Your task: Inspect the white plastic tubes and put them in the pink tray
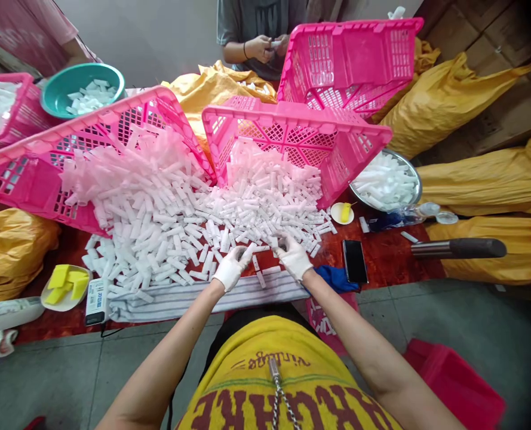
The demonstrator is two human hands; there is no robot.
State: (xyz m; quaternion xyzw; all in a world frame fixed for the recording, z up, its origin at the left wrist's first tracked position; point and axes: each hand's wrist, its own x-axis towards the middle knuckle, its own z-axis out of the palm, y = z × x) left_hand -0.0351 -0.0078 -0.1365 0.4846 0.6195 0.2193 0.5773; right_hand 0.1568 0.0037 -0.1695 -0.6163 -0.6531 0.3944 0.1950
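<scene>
Both my hands wear white gloves and reach in at the front of a big heap of small white plastic pieces [166, 203]. My left hand [230, 270] is closed in a pinch, with what looks like one white plastic piece [248, 253] at its fingertips. To the right, my right hand [294, 258] has its thumb and fingers closed round another small white plastic piece [275, 242]. Between the two hands, a single loose piece [258, 272] lies across the edge of a striped grey cloth [166, 303]. Glove fabric and blur hide the exact grip.
Two tipped pink baskets [23, 161] [364, 140] hold the heap from behind. A steel bowl [419, 179], a phone [355, 261] and a dark-handled tool [475, 248] are on the right. Yellow sponges [70, 280] sit left. A co-worker's hands [260, 49] work across the table.
</scene>
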